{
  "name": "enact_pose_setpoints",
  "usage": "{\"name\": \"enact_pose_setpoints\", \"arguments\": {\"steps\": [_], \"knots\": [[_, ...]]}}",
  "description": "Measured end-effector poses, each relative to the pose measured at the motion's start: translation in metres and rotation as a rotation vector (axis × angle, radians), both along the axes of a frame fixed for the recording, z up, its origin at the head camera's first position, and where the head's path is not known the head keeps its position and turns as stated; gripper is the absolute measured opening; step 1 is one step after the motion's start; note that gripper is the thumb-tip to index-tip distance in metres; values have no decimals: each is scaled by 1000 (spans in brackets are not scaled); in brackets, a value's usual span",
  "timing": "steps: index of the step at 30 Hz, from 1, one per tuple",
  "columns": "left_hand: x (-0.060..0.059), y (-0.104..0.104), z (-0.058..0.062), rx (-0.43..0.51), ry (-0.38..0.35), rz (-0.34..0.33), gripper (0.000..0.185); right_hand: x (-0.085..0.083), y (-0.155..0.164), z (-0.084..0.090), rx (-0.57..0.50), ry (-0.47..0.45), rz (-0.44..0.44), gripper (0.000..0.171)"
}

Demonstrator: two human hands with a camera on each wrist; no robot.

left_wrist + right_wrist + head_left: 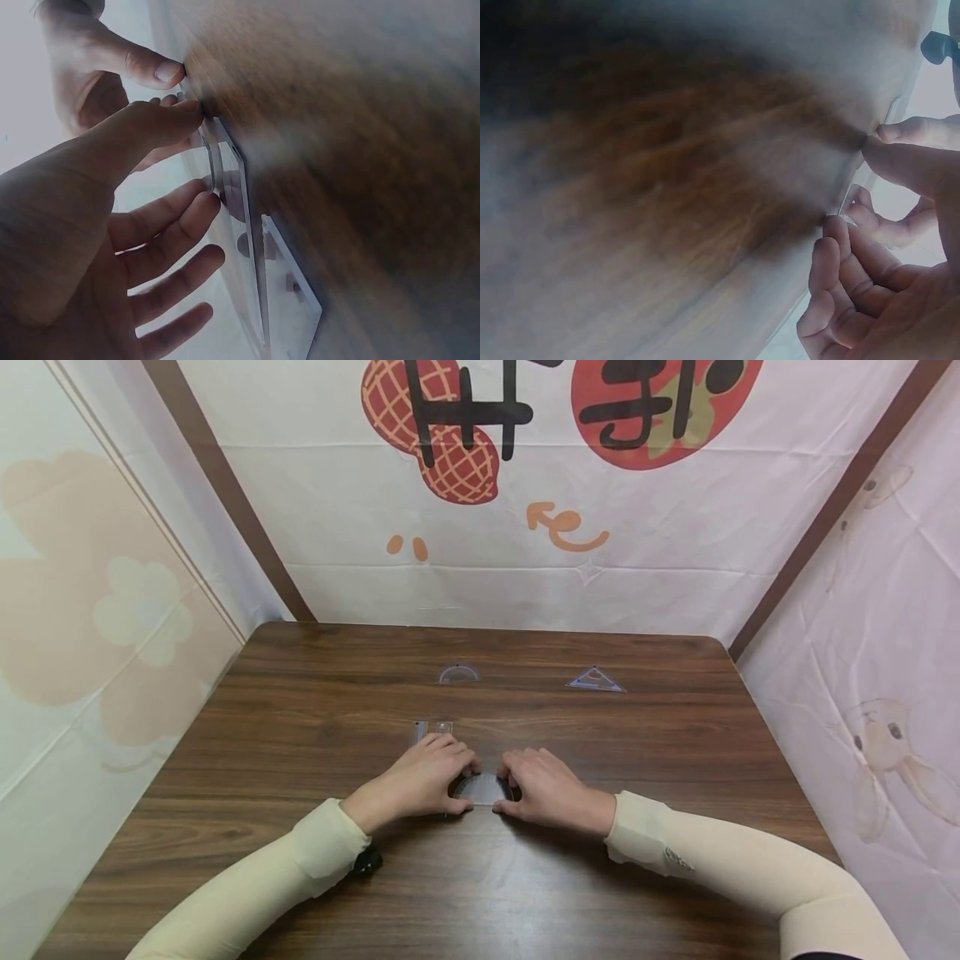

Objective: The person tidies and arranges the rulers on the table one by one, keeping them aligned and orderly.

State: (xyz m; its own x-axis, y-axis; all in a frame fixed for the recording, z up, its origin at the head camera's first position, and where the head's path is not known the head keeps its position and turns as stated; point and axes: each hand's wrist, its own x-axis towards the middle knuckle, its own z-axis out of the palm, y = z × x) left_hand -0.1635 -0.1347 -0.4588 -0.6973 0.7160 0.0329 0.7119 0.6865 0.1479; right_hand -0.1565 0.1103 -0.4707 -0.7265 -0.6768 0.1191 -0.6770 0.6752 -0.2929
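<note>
The clear protractor (483, 789) lies half hidden under both hands; the table (667, 187) is blurred in the right wrist view.

A clear plastic protractor (483, 789), half-round, lies flat on the brown wooden table with its straight edge toward the person. It sits between the left hand (423, 777) and the right hand (551, 789), whose fingertips pinch its two ends.

Large black brush-style characters stand on the cloth backdrop (525, 527) at the top centre of the head view, over a peanut drawing (442, 435) and a red fruit drawing (660, 410); cropped at the top, they cannot be read
</note>
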Motion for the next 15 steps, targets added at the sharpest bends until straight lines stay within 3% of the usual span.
{"name": "enact_pose_setpoints", "arguments": {"steps": [15], "knots": [[0,-2,1,1,12,-12,49,0,-1,1,14,3,-2,41]]}}
